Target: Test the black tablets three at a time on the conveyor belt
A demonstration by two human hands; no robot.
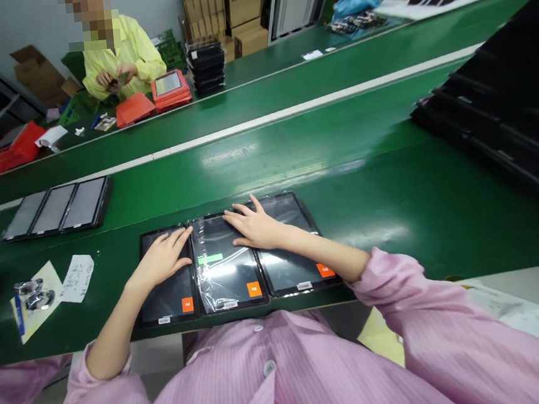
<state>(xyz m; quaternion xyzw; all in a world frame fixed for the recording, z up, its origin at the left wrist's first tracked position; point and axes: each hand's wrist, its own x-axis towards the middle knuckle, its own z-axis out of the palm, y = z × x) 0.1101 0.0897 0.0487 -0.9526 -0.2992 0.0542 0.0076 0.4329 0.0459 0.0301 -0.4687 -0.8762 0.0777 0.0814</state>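
While the green worktop (376,180) spans the view, a tall black stack (501,106) fills its right end, too blurred and dark for its layers to be told apart. Past the white rail (290,110), a person in yellow (145,46) handles something small and unclear. Three dark screens lie face up in a row along the front edge, near its middle: the right screen (282,264), the middle screen (231,274) and the left screen (165,299). Farther from that edge, to the left, sits a tray of grey screens (57,208).

The right hand (257,226) lies across the seam between the middle and right screens, its grip released and its fingers spread toward the far edge. The left hand (164,259) is over the left screen, its grip likewise released, its fingertips by the seam with the middle screen.

Between the left screen and the worktop's left end, a yellow sheet (35,326) bears shiny parts (41,300) and a blue pen (19,315); a white note (77,278) with writing lies just beside it. Each dark screen has an orange label (254,289) near its front right corner, and the middle screen also carries a green strip (210,259) toward its left side.
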